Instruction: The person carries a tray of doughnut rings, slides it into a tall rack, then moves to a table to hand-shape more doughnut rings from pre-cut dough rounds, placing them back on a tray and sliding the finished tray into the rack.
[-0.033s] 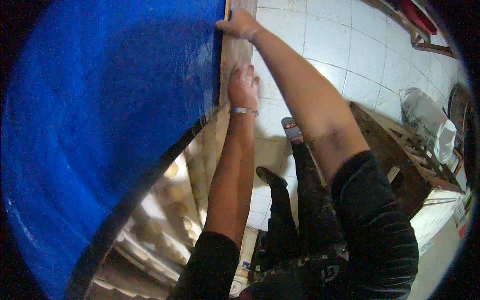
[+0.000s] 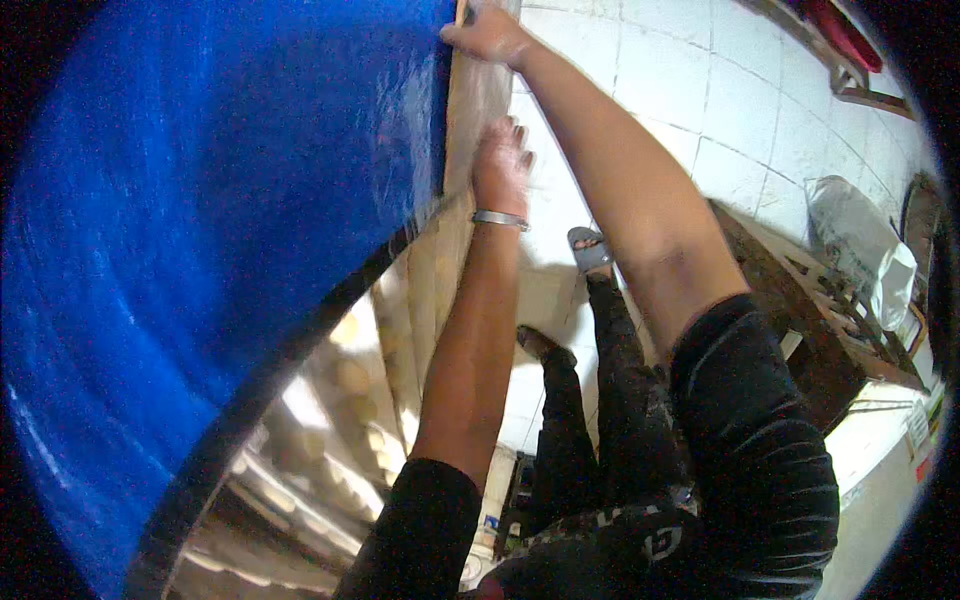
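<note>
A large blue surface (image 2: 200, 200) with a glossy sheen fills the left side, bordered on the right by a pale wooden rail (image 2: 481, 95). My right hand (image 2: 490, 38) grips the far part of this rail, its thumb on the blue side and its fingers over the top. Nearer to me, my left hand (image 2: 503, 170) lies along the rail's outer side, palm down. Its fingers are extended, a little apart and slightly blurred, and it holds nothing. A metal bracelet (image 2: 500, 218) circles my left wrist.
Beneath the blue surface's dark near edge (image 2: 290, 350) are slanted rows of pale round things (image 2: 350, 380), too blurred to name. White floor tiles (image 2: 660, 75) lie to the right, with my sandaled foot (image 2: 590, 250) on them. Farther right stand a dark wooden slatted piece (image 2: 800, 290) and a whitish plastic bag (image 2: 860, 250).
My left hand has shifted slightly right, toward the rail's outer side. My right hand keeps its grip on the rail. The whole view has moved a little.
</note>
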A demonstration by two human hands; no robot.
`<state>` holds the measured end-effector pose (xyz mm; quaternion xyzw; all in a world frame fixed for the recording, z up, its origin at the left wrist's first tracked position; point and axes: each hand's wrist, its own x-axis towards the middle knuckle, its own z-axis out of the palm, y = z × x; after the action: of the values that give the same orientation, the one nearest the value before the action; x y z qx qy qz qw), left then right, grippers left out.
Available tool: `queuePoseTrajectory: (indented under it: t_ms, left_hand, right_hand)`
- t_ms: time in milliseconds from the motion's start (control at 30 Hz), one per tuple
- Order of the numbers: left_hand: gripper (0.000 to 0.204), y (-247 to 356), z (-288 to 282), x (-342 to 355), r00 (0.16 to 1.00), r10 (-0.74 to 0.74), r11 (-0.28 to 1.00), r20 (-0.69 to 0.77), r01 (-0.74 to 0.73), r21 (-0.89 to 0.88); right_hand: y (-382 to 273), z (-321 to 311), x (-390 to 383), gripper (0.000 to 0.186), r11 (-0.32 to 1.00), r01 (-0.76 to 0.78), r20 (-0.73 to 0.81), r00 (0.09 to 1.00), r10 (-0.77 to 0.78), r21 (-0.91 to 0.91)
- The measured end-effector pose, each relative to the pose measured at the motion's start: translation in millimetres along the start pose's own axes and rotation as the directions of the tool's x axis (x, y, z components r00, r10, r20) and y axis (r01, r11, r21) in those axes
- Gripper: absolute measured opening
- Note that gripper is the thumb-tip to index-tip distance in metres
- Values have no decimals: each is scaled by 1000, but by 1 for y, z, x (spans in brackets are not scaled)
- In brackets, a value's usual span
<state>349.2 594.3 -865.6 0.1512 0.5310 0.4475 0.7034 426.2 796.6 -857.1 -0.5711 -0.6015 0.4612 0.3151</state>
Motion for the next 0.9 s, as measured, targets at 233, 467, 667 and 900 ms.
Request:
queuePoseTrajectory:
  t_ms: [233, 467, 667, 900]
  left_hand:
    - [46, -122, -56, -196, 847, -463, 886, -260, 437, -154]
    - [49, -176, -124, -313, 662, -621, 752, -420, 653, -83]
    - [50, -176, -170, -347, 732, -442, 746, -519, 621, 241]
    - [45, -196, -166, -353, 933, -215, 700, -288, 353, 621]
  right_hand:
    - [-40, 26, -102, 59, 952, 95, -81, 994, -74, 290]
    - [22, 42, -126, 72, 976, 150, -174, 977, -122, 157]
    - [-23, 42, -145, 60, 952, 86, -455, 888, 60, 293]
    - [-5, 94, -121, 47, 988, 130, -647, 747, -154, -86]
